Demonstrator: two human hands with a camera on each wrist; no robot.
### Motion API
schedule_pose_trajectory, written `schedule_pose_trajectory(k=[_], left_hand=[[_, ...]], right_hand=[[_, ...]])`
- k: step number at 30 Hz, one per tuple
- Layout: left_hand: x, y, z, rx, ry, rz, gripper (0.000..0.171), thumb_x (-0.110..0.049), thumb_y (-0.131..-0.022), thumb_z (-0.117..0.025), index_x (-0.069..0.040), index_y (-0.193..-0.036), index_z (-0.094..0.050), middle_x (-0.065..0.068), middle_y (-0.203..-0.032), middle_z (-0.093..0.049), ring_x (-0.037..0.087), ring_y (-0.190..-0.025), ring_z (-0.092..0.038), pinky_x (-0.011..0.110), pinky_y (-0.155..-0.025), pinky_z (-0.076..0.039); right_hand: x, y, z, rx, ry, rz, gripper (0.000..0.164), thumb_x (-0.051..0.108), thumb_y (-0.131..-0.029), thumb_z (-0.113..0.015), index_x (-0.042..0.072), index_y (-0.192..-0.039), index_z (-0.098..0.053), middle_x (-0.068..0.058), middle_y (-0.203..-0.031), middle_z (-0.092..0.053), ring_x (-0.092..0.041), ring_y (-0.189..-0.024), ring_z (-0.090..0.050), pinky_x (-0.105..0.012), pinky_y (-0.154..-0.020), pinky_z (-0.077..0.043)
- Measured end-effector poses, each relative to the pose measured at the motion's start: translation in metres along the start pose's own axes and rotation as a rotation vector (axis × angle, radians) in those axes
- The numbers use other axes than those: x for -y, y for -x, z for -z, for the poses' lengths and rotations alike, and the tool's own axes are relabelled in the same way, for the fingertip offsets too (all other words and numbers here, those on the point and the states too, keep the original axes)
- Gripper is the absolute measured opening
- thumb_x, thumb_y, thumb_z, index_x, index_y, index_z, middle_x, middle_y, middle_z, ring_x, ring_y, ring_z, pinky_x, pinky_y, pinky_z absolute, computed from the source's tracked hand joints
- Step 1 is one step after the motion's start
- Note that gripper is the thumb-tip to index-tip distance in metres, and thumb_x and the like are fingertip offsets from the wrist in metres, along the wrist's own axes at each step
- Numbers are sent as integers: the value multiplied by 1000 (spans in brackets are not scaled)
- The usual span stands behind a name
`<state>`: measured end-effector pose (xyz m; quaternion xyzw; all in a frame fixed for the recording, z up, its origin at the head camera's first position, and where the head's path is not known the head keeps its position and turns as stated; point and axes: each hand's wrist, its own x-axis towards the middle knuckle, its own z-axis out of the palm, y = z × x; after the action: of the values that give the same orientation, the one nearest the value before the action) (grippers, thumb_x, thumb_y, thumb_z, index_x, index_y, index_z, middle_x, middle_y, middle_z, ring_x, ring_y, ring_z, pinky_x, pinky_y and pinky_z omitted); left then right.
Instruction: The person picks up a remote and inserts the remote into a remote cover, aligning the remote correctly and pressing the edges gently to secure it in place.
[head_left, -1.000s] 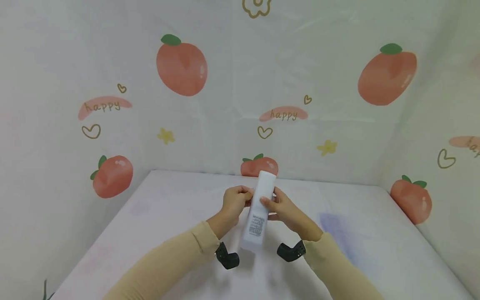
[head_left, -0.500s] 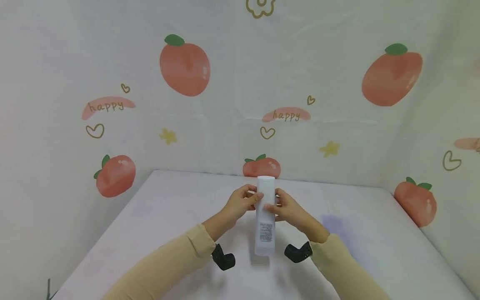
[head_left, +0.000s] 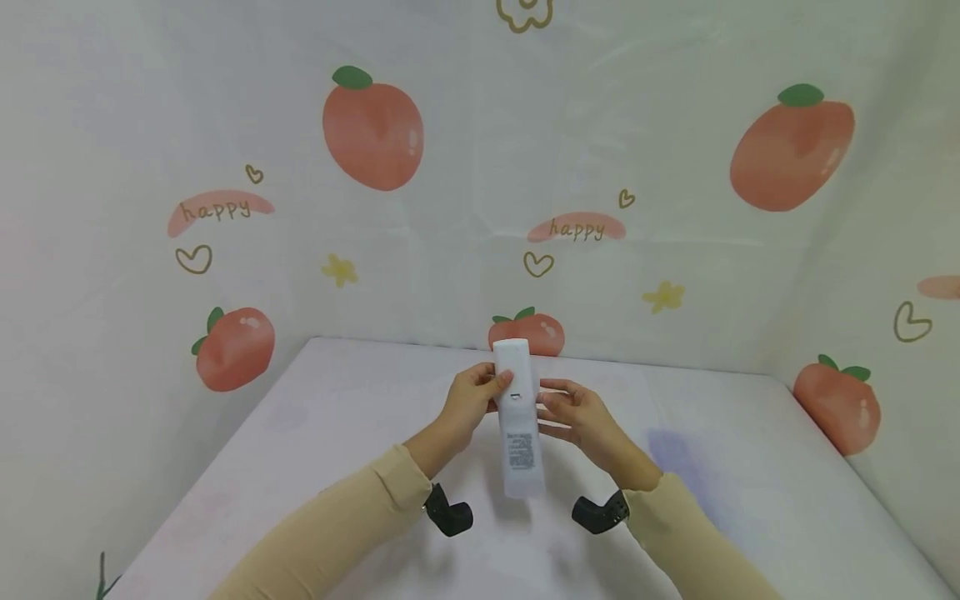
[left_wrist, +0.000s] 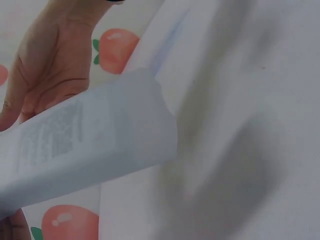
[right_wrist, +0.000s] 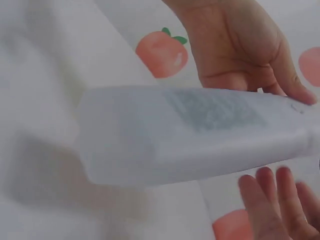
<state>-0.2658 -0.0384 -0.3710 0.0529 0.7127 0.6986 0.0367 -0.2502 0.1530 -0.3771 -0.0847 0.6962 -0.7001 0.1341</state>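
My left hand [head_left: 468, 404] grips a long, slim, white, plastic-looking bar [head_left: 519, 421] with rounded corners – thumb laid on its upward face, the other fingers going behind its left edge. Bar is held up off the white cloth-covered table [head_left: 360, 417], around the middle of the scene; its far end leans slightly left, its near end slightly right, with a shadow on the cloth below. A grey printed label [head_left: 520, 451] sits on the near half of that face; a small dark mark [head_left: 515, 397] lies farther up, close to my left thumb.

My right hand [head_left: 588, 421] is just beside the right edge, fingers spread apart and pointing left – whether any fingertip touches the bar, I cannot tell. Beige sleeves [head_left: 333, 533] on both arms, a black wrist camera [head_left: 450, 512] at the left cuff. Blue-violet patch [head_left: 678, 458] on the cloth, right of my right wrist. Far side: white sheet [head_left: 450, 267] printed with red fruits.
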Motion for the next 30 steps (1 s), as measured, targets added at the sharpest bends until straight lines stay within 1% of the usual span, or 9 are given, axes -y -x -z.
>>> schedule_pose_trajectory(k=[4, 6, 8, 11, 14, 18, 24, 27, 30], left_hand=[[3, 1, 1, 5, 1, 19, 38, -28, -95, -62, 2, -117, -62, 9, -99, -66, 10, -80, -62, 28, -78, -55], [5, 2, 1, 24, -12, 25, 39, -30, -95, -63, 1, -118, -62, 8, -99, -66, 10, -80, -62, 28, -78, -55], [8, 3, 1, 58, -31, 32, 41, -32, -94, -64, -1, -120, -60, 8, -99, -65, 11, -81, -62, 29, -79, -55], [13, 5, 1, 131, -72, 40, 47, -35, -92, -65, -5, -127, -56, 9, -101, -64, 13, -85, -63, 33, -80, -55], [17, 7, 1, 170, -79, 34, 50, -34, -92, -66, -6, -132, -54, 11, -107, -66, 14, -90, -63, 36, -82, -56], [17, 7, 1, 146, -50, 8, 46, -33, -94, -63, -7, -131, -54, 14, -111, -67, 15, -90, -64, 36, -80, -56], [13, 8, 1, 129, -14, -15, 41, -30, -95, -63, -10, -129, -55, 13, -109, -66, 13, -87, -64, 34, -77, -55], [11, 7, 1, 133, -26, -15, 41, -27, -96, -62, -5, -129, -54, 14, -109, -64, 13, -87, -63, 34, -77, -55], [9, 6, -1, 149, -62, -9, 41, -26, -97, -60, 0, -128, -53, 14, -107, -64, 12, -85, -62, 32, -74, -55]], right_hand=[[-5, 0, -2, 67, 22, -33, 52, 22, -97, -59, -10, -135, -43, 1, -108, -63, -17, -98, -64, -42, -92, -54], [-7, 0, -4, 66, 36, -22, 50, 22, -97, -61, -10, -132, -46, 1, -104, -63, -15, -95, -64, -41, -89, -55], [-8, 0, -6, 41, 42, -12, 46, 20, -96, -61, -10, -129, -48, 2, -101, -63, -14, -92, -64, -41, -87, -56], [-10, 0, -9, -13, 21, 5, 41, 15, -96, -61, -9, -126, -48, 3, -98, -63, -14, -91, -64, -40, -86, -57], [-11, 0, -12, -57, -6, 10, 39, 14, -96, -60, -8, -126, -50, 4, -99, -64, -13, -92, -65, -40, -86, -56], [-9, 0, -15, -83, -36, -6, 33, 18, -97, -59, -4, -122, -56, 4, -101, -64, -13, -95, -64, -40, -89, -55], [-7, -2, -18, -108, -83, -27, 9, 19, -99, -56, 11, -100, -61, 4, -96, -63, -13, -93, -62, -35, -86, -55], [-6, -3, -21, -131, -118, -42, 12, 19, -100, -54, 16, -91, -61, 5, -93, -62, -13, -91, -61, -31, -83, -54], [-5, -5, -23, -187, -158, -58, 19, 16, -100, -52, 17, -83, -61, 6, -87, -62, -12, -86, -60, -28, -79, -51]])
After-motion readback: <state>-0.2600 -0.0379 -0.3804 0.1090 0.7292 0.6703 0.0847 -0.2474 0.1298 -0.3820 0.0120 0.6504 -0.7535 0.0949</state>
